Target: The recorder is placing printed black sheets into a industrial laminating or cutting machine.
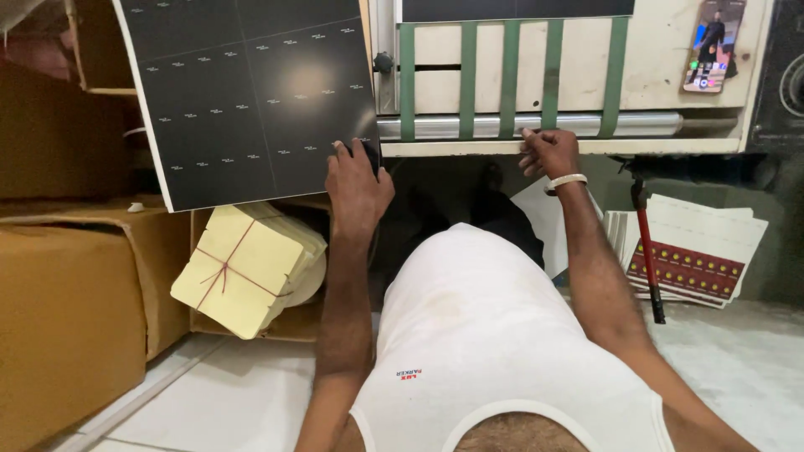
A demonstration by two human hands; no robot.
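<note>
Head view: left hand fingers clamp large black printed sheet corner at 11 o'clock; right hand fingers curled together on cream machine ledge, apparently steadying.

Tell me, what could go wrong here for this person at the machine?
The left hand grips the big black sheet by one corner only, so it might bend or slip. The right hand has fingers beside the metal roller and green belts; a pinch seems possible if those move.
</note>
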